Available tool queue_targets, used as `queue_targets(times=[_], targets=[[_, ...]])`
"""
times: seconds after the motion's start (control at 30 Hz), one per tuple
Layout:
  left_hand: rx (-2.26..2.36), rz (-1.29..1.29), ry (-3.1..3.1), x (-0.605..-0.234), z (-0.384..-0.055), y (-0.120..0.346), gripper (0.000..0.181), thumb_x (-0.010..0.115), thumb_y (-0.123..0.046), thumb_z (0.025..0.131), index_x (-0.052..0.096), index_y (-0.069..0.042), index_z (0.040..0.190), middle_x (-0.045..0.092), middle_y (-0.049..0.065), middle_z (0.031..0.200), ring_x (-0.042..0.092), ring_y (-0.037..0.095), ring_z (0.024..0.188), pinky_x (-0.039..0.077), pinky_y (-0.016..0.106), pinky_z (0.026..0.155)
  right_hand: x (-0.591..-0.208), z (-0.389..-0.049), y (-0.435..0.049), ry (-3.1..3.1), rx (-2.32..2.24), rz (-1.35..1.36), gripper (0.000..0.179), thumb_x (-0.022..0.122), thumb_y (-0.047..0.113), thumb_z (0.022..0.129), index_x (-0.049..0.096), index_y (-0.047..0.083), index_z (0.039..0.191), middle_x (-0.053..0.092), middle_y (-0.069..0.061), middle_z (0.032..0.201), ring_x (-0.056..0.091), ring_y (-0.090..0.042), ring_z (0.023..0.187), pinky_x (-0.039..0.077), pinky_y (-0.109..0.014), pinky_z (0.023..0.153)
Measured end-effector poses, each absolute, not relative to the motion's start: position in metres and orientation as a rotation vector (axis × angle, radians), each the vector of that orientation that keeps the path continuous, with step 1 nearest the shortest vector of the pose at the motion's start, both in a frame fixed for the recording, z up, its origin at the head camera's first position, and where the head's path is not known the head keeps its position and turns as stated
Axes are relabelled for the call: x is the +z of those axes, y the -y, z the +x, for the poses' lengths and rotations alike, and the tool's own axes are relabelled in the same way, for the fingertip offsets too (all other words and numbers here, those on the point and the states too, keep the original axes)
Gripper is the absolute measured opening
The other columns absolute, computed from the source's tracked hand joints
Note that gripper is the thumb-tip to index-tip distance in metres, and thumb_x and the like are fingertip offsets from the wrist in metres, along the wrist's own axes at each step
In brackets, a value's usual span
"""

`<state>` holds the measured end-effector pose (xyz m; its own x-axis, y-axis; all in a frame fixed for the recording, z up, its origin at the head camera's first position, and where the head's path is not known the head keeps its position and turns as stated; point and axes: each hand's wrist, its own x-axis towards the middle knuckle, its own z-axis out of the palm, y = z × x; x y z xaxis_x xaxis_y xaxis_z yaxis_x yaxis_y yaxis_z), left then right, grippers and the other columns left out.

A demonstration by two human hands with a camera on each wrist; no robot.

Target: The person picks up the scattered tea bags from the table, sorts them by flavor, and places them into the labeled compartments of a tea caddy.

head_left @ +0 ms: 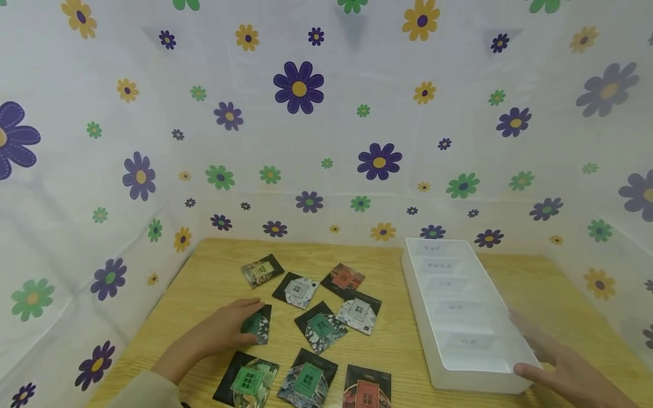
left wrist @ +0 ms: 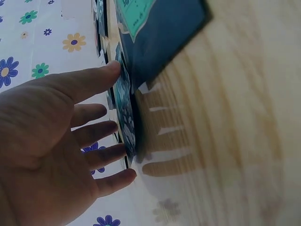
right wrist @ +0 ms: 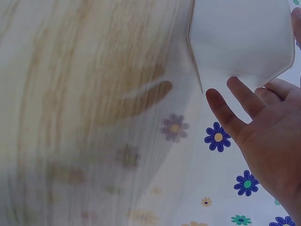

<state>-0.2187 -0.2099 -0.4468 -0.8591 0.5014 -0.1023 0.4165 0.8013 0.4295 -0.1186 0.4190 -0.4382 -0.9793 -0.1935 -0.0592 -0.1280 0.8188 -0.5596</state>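
Note:
My left hand (head_left: 219, 330) lies at the left edge of the packets, its relaxed fingers and thumb at a small dark packet with a green label (head_left: 253, 325). In the left wrist view that left hand (left wrist: 70, 136) has its fingers spread, with the thumb tip at a packet's edge. My right hand (head_left: 563, 365) is at the near right corner of a white divided box (head_left: 479, 381). In the right wrist view the right hand (right wrist: 277, 127) has extended fingers beside the end of the white box (right wrist: 244, 37); whether they press it is unclear.
Several flat packets lie around, among them a green-labelled one (head_left: 308, 378), a red-labelled one (head_left: 367, 391) and a white patterned one (head_left: 359, 313). Labelled compartments run along the box. Wooden table (head_left: 408, 362) underneath; a flower-printed curtain (head_left: 326, 130) encloses the back and sides.

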Motion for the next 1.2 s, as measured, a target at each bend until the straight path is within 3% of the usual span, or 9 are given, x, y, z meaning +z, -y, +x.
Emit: queue_targets(times=[0.13, 0.2, 0.27, 0.43, 0.5, 0.7, 0.8, 1.07, 1.2], targets=[[0.551, 0.712, -2.768, -0.447, -0.222, 0.206, 0.072, 0.083, -0.026, 0.089, 0.052, -0.001, 0.149, 0.047, 0.023, 0.153, 0.043, 0.048, 0.139, 0.037, 0.071, 0.105, -0.438, -0.118, -0.420, -2.900, -0.871, -0.292, 0.082, 0.061, 0.028, 0.106, 0.010, 0.002, 0.165, 0.019, -0.036, 0.163, 0.021, -0.055, 0.145, 0.041, -0.078, 0.091], [0.529, 0.721, -2.781, -0.447, -0.224, 0.204, 0.071, 0.085, -0.025, 0.088, 0.054, -0.002, 0.148, 0.049, 0.024, 0.150, 0.044, 0.049, 0.137, 0.036, 0.073, 0.104, -0.440, -0.118, -0.421, -2.908, -0.857, -0.300, 0.082, 0.061, 0.028, 0.106, 0.010, 0.004, 0.166, 0.019, -0.034, 0.163, 0.015, -0.025, 0.153, 0.044, -0.075, 0.090], [0.502, 0.736, -2.799, -0.446, -0.226, 0.203, 0.072, 0.087, -0.026, 0.085, 0.056, -0.003, 0.146, 0.052, 0.024, 0.147, 0.045, 0.050, 0.135, 0.036, 0.076, 0.101, -0.440, -0.118, -0.422, -2.907, -0.865, -0.298, 0.083, 0.061, 0.028, 0.106, 0.009, 0.006, 0.166, 0.019, -0.032, 0.164, 0.015, -0.022, 0.152, 0.045, -0.074, 0.091], [0.422, 0.745, -2.855, -0.446, -0.228, 0.201, 0.078, 0.091, -0.033, 0.080, 0.057, -0.008, 0.147, 0.056, 0.022, 0.137, 0.051, 0.046, 0.126, 0.042, 0.072, 0.096, -0.440, -0.119, -0.420, -2.851, -0.921, -0.255, 0.084, 0.060, 0.031, 0.107, 0.007, 0.005, 0.166, 0.016, -0.034, 0.164, 0.027, -0.065, 0.137, 0.043, -0.077, 0.092], [0.429, 0.747, -2.875, -0.446, -0.229, 0.202, 0.080, 0.092, -0.034, 0.078, 0.058, -0.009, 0.146, 0.056, 0.020, 0.129, 0.054, 0.041, 0.118, 0.046, 0.064, 0.092, -0.440, -0.119, -0.421, -2.854, -0.912, -0.251, 0.083, 0.060, 0.031, 0.107, 0.007, 0.005, 0.166, 0.017, -0.034, 0.164, 0.027, -0.061, 0.140, 0.043, -0.075, 0.092], [0.532, 0.702, -2.882, -0.446, -0.230, 0.204, 0.077, 0.094, -0.030, 0.077, 0.059, -0.004, 0.140, 0.044, 0.009, 0.107, 0.043, 0.022, 0.091, 0.044, 0.042, 0.075, -0.442, -0.118, -0.423, -2.891, -0.896, -0.305, 0.080, 0.060, 0.026, 0.107, 0.011, 0.004, 0.165, 0.020, -0.034, 0.163, 0.013, -0.001, 0.145, 0.047, -0.069, 0.092], [0.550, 0.642, -2.886, -0.446, -0.232, 0.206, 0.073, 0.093, -0.028, 0.078, 0.060, -0.001, 0.137, 0.044, 0.009, 0.105, 0.045, 0.020, 0.087, 0.045, 0.041, 0.074, -0.441, -0.118, -0.421, -2.903, -0.877, -0.310, 0.080, 0.062, 0.026, 0.106, 0.013, 0.002, 0.165, 0.021, -0.034, 0.163, 0.012, 0.004, 0.143, 0.051, -0.064, 0.091], [0.708, 0.522, -2.875, -0.448, -0.243, 0.218, 0.057, 0.086, -0.014, 0.086, 0.060, 0.004, 0.133, 0.057, 0.024, 0.132, 0.057, 0.042, 0.121, 0.051, 0.054, 0.096, -0.441, -0.118, -0.420, -2.860, -0.936, -0.277, 0.080, 0.060, 0.026, 0.107, 0.012, -0.001, 0.164, 0.018, -0.037, 0.162, 0.021, -0.056, 0.143, 0.041, -0.077, 0.093], [0.782, 0.552, -2.891, -0.449, -0.248, 0.227, 0.027, 0.082, -0.009, 0.089, 0.066, -0.005, 0.111, 0.066, 0.012, 0.114, 0.064, 0.032, 0.105, 0.054, 0.049, 0.086, -0.440, -0.120, -0.420, -2.836, -0.934, -0.255, 0.081, 0.060, 0.027, 0.107, 0.010, -0.003, 0.163, 0.016, -0.039, 0.161, 0.023, -0.067, 0.136, 0.041, -0.078, 0.091]])
